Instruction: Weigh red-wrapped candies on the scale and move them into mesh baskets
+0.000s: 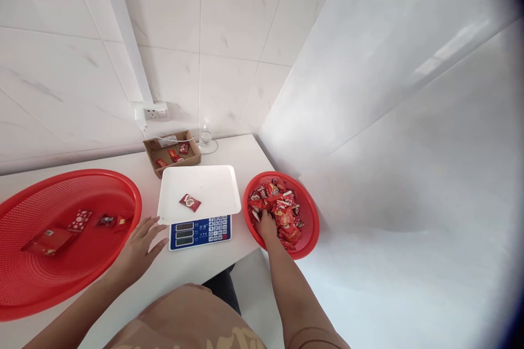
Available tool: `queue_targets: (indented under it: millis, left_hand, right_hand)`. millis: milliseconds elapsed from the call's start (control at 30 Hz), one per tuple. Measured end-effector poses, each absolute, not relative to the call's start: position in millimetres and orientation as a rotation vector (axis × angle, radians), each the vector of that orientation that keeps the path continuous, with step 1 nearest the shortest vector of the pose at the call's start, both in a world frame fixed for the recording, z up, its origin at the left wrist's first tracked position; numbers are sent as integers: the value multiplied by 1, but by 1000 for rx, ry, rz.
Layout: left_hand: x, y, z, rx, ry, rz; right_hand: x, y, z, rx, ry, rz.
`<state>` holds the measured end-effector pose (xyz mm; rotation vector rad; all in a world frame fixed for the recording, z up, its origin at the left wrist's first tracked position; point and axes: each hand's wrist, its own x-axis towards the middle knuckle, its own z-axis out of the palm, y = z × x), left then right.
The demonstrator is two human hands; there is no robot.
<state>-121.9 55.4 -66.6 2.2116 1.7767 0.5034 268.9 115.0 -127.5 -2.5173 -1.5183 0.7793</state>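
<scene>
My left hand point(140, 248) is at the left edge of the digital scale point(200, 233), its fingers stretched out and apart, holding nothing. One fingertip is close to the white tray point(221, 188) on top of the scale; I cannot tell if they touch. A single red snack packet point(190, 202) lies on that tray. My right hand point(267, 224) reaches down into the smaller red basket point(310, 229), among several red snack packets point(286, 215). Its fingertips are hidden by the packets, so I cannot see whether they grip one.
At left stands a larger red basket point(73, 177) with a few packets inside. Behind the scale is a cardboard box point(186, 162) with several small packets, beside a clear bottle point(205, 139). A cable runs from the wall socket point(153, 114). White walls point(241, 27) bound the table.
</scene>
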Motion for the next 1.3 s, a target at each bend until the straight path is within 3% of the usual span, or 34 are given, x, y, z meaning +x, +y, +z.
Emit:
queue_targets:
  millis: [167,333,500,667,800,1000,1300]
  left_hand:
    - [-124,51,-65,2193,1747,510]
    - [-125,49,-67,2089,1690,562]
    - [-100,49,-48,1685,1525,591]
    - [-64,49,-13,952,1127,599]
    - [-57,49,-6,540,867,629]
    - [-72,44,-22,388,962,691]
    - [-89,74,-36,202,1060,942]
  right_hand:
    - [278,109,-117,-2377,-1400,837]
    - [281,93,-96,-2004,-847,820]
    - [251,80,-54,-1437,-376,1262]
    - [176,66,-25,-1096,-542,1792]
    - [119,55,-22,-1093,-744,1975]
    - [81,52,-26,-1242,-891,1924]
    - [80,75,-64,-1296,-389,1759]
